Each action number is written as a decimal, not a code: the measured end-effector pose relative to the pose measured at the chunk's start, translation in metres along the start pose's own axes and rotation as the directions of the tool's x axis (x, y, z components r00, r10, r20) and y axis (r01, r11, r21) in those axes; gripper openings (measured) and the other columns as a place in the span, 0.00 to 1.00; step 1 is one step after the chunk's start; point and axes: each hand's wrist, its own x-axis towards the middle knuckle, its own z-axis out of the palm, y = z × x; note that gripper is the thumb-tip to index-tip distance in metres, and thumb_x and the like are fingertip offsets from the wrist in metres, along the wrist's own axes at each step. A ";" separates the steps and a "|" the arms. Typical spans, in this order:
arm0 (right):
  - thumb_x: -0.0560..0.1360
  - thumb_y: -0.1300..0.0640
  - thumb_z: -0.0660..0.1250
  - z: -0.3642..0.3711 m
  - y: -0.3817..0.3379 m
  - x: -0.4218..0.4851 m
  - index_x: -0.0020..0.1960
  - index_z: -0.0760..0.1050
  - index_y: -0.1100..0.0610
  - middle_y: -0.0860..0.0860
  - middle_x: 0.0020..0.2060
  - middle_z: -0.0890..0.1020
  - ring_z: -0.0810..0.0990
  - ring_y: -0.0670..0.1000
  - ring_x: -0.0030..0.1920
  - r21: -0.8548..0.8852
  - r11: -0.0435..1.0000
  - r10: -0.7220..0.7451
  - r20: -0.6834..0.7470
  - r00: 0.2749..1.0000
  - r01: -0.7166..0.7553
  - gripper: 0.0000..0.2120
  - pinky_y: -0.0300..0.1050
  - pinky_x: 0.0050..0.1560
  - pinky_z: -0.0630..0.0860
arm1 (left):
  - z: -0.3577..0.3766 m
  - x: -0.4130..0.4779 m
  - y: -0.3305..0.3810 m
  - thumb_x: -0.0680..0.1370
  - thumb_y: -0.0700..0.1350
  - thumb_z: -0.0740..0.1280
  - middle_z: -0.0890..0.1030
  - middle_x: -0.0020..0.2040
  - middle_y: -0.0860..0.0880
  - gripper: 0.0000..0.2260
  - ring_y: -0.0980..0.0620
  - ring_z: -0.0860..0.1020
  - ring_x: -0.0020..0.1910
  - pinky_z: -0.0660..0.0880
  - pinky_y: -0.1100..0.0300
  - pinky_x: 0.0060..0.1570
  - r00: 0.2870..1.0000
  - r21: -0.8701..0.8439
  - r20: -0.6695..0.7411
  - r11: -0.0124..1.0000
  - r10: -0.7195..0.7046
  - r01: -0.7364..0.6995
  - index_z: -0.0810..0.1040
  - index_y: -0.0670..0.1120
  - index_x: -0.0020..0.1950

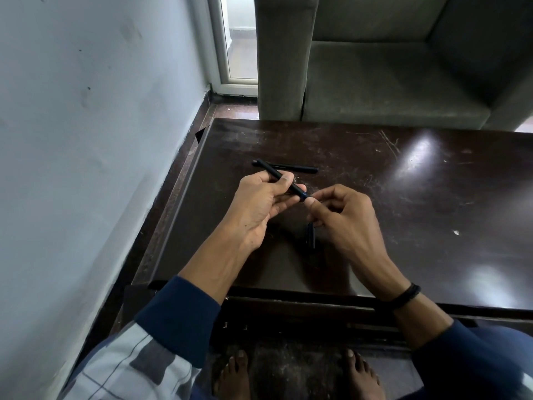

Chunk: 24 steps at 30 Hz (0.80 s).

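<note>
My left hand point(261, 202) grips a slim black pen barrel point(269, 171) above the dark table, its far end pointing up and left. My right hand point(343, 215) pinches the barrel's near tip with thumb and fingers. A short dark piece point(311, 235), perhaps a cap, sticks out below my right hand's fingers; whether it is held or lying on the table I cannot tell. A second black pen point(294, 168) lies flat on the table just behind my left hand.
The dark brown table point(403, 197) is scratched and glossy. A grey armchair point(389, 76) stands right behind its far edge. A pale wall point(86, 140) runs along the left. My bare feet point(233, 373) are on the floor under the table's near edge.
</note>
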 end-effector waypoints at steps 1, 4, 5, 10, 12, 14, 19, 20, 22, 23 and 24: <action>0.79 0.50 0.72 0.000 -0.001 0.000 0.48 0.81 0.48 0.48 0.36 0.86 0.85 0.47 0.38 -0.001 1.000 0.004 0.003 1.000 -0.004 0.03 0.60 0.49 0.84 | 0.000 0.000 0.000 0.82 0.38 0.66 0.86 0.51 0.38 0.08 0.47 0.86 0.50 0.83 0.58 0.49 1.000 0.002 -0.001 1.000 0.002 -0.002 0.80 0.35 0.58; 0.79 0.49 0.71 0.000 -0.002 0.000 0.47 0.82 0.48 0.47 0.35 0.86 0.84 0.45 0.37 0.000 1.000 0.011 0.008 1.000 -0.011 0.05 0.58 0.49 0.84 | 0.000 -0.001 0.001 0.82 0.38 0.66 0.86 0.51 0.38 0.08 0.48 0.86 0.49 0.83 0.59 0.49 1.000 0.002 -0.008 1.000 0.009 -0.009 0.80 0.36 0.58; 0.79 0.49 0.71 0.000 -0.003 0.000 0.48 0.82 0.48 0.47 0.35 0.86 0.84 0.45 0.37 0.000 1.000 0.012 0.010 1.000 -0.012 0.04 0.57 0.49 0.84 | 0.000 -0.001 0.001 0.82 0.38 0.66 0.86 0.51 0.38 0.08 0.48 0.86 0.49 0.83 0.59 0.48 1.000 0.000 -0.010 1.000 0.012 -0.012 0.80 0.36 0.57; 0.79 0.46 0.70 -0.001 -0.005 -0.001 0.48 0.83 0.48 0.47 0.36 0.86 0.85 0.46 0.38 0.007 1.000 0.011 0.007 1.000 -0.011 0.07 0.55 0.48 0.84 | -0.001 -0.001 0.003 0.82 0.37 0.66 0.86 0.52 0.38 0.07 0.48 0.86 0.49 0.83 0.59 0.49 1.000 -0.005 -0.016 1.000 0.022 -0.022 0.80 0.36 0.56; 0.80 0.44 0.68 -0.002 -0.006 -0.001 0.48 0.83 0.48 0.47 0.36 0.86 0.84 0.45 0.37 0.004 1.000 0.008 0.005 1.000 -0.008 0.09 0.53 0.47 0.83 | -0.002 0.000 0.004 0.81 0.37 0.67 0.86 0.51 0.39 0.06 0.48 0.87 0.49 0.83 0.59 0.48 0.999 -0.014 -0.020 1.000 0.027 -0.027 0.80 0.36 0.56; 0.81 0.43 0.66 -0.005 -0.007 0.000 0.47 0.83 0.48 0.47 0.36 0.86 0.84 0.45 0.37 0.021 1.000 0.008 -0.005 1.000 -0.008 0.12 0.50 0.45 0.82 | -0.005 0.001 0.006 0.81 0.37 0.67 0.86 0.48 0.41 0.07 0.49 0.87 0.48 0.83 0.60 0.46 0.999 -0.022 -0.023 0.999 0.036 -0.037 0.80 0.36 0.56; 0.81 0.42 0.66 -0.013 -0.007 0.005 0.44 0.83 0.51 0.49 0.35 0.86 0.83 0.44 0.36 0.118 0.993 0.021 -0.058 0.998 -0.014 0.15 0.47 0.46 0.80 | -0.018 0.006 0.020 0.81 0.36 0.67 0.86 0.45 0.40 0.04 0.48 0.86 0.47 0.83 0.61 0.44 0.995 -0.094 -0.080 0.993 0.065 -0.073 0.79 0.37 0.53; 0.81 0.42 0.66 -0.013 -0.007 0.005 0.44 0.83 0.52 0.49 0.35 0.86 0.83 0.45 0.36 0.129 0.992 0.025 -0.060 0.998 -0.017 0.15 0.47 0.46 0.80 | -0.021 0.007 0.022 0.81 0.36 0.67 0.86 0.44 0.41 0.03 0.48 0.86 0.46 0.83 0.61 0.44 0.994 -0.101 -0.085 0.992 0.070 -0.079 0.79 0.38 0.52; 0.81 0.43 0.66 -0.012 -0.007 0.005 0.44 0.83 0.52 0.50 0.35 0.86 0.83 0.44 0.36 0.143 0.989 0.031 -0.048 0.998 -0.024 0.15 0.46 0.45 0.79 | -0.022 0.007 0.023 0.81 0.37 0.67 0.87 0.45 0.41 0.03 0.48 0.86 0.47 0.82 0.62 0.44 0.994 -0.101 -0.080 0.992 0.072 -0.080 0.80 0.39 0.51; 0.81 0.43 0.66 -0.011 -0.007 0.005 0.45 0.83 0.52 0.50 0.35 0.86 0.82 0.44 0.36 0.152 0.988 0.034 -0.036 0.999 -0.029 0.15 0.45 0.45 0.78 | -0.022 0.007 0.022 0.81 0.37 0.67 0.86 0.46 0.40 0.03 0.48 0.86 0.48 0.82 0.61 0.44 0.995 -0.096 -0.072 0.993 0.068 -0.075 0.80 0.38 0.52; 0.81 0.43 0.66 -0.011 -0.007 0.005 0.45 0.84 0.52 0.51 0.35 0.86 0.82 0.44 0.36 0.162 0.986 0.038 -0.024 0.999 -0.034 0.15 0.45 0.45 0.77 | -0.020 0.006 0.021 0.81 0.37 0.67 0.86 0.47 0.40 0.04 0.47 0.86 0.48 0.82 0.61 0.44 0.996 -0.089 -0.065 0.994 0.064 -0.069 0.80 0.38 0.54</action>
